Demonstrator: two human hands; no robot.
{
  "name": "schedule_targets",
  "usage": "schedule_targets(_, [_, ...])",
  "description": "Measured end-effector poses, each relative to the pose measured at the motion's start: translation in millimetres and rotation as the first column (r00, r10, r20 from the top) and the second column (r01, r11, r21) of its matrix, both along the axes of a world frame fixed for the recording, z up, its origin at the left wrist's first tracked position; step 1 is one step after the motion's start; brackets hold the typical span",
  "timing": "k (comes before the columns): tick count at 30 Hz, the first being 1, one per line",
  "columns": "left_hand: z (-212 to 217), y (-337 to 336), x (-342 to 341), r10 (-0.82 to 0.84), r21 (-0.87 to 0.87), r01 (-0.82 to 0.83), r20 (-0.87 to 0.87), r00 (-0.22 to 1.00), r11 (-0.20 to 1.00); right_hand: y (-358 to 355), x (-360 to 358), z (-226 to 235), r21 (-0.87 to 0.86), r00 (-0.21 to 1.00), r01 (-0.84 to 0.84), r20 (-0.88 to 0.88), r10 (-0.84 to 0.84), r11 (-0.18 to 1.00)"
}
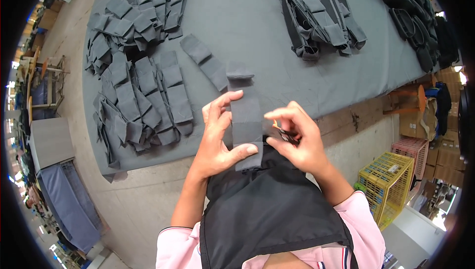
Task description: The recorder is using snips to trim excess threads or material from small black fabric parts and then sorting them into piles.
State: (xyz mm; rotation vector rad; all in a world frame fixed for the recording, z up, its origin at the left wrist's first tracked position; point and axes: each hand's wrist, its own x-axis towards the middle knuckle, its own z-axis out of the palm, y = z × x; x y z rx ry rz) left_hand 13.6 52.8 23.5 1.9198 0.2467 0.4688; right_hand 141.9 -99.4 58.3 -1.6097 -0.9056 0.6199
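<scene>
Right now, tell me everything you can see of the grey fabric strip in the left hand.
The grey fabric strip is a long, narrow band of matte dark grey cloth, held about upright above the near table edge. Its top end is folded over into a small flap. Faint cross lines divide it into panels. The left hand grips it, thumb across the lower front, fingers along its left edge. The right hand pinches a small tool beside its right edge; whether that touches the strip cannot be told.

we see a grey-covered table (257, 17) with heaps of grey fabric strips (136, 86) at its left and a darker stack (319, 19) at its right. black bags (413, 17) line the far edge. a yellow crate (388, 182) and a pink crate (410, 151) stand on the floor.
</scene>
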Motion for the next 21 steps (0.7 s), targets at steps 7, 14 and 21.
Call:
schedule_targets(7, [-12.7,-1.9,4.5,-0.001,-0.033,0.004,0.092,0.996,0.999,9.8,0.6,-14.1,0.056,0.991,-0.025,-0.133,0.033,0.998])
schedule_targets(14, [-10.7,-2.3,4.1,0.016,-0.116,-0.005,0.097,0.995,0.993,-2.3,-2.5,-11.2,0.045,0.910,0.118,-0.406,-0.090,0.992])
schedule_targets(21, [-11.5,-2.8,4.2,-0.014,-0.325,0.053,0.121,0.993,0.944,-4.4,8.0,-8.8,0.122,0.842,-0.283,-0.444,0.307,0.951])
